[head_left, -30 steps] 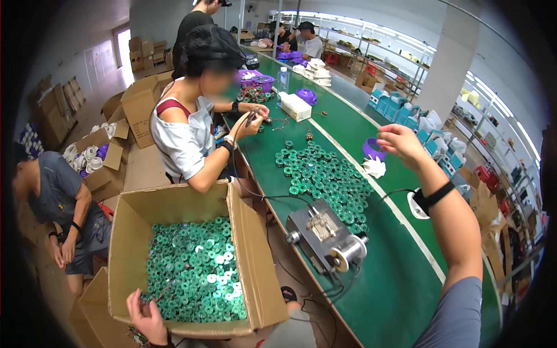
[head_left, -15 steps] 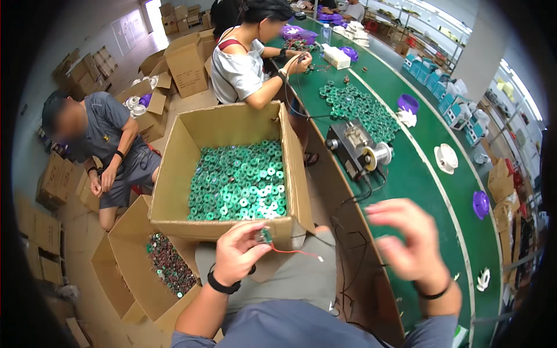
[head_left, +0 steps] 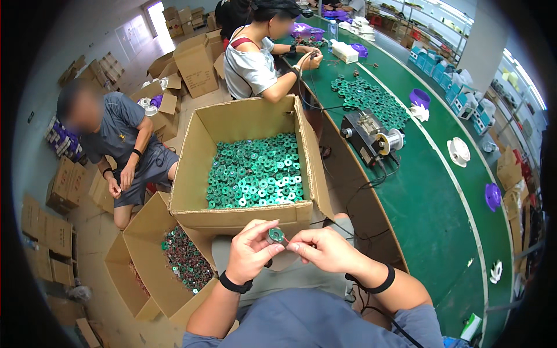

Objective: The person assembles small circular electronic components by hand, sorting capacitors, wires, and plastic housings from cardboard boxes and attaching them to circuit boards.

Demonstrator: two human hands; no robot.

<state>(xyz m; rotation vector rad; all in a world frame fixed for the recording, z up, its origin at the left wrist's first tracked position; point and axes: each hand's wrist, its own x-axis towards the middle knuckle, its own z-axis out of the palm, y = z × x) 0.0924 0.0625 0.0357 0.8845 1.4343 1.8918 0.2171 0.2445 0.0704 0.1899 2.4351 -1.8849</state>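
Note:
Over my lap, my left hand pinches a small round green circuit board between thumb and fingers. My right hand has come up beside it, with thumb and forefinger closed on a thin red wire at the board's edge. The wire's far end is hidden by the right hand. Just beyond my hands stands a large open cardboard box, holding a broad heap of ring-shaped green boards.
Another box, low on the left, holds boards with reddish wires. A green workbench on the right carries a black machine with a spool and a board pile. One co-worker sits left, another ahead.
My right hand has swung in from above the bench to the board and taken hold of the red wire, which dangled before. My left hand still holds the board.

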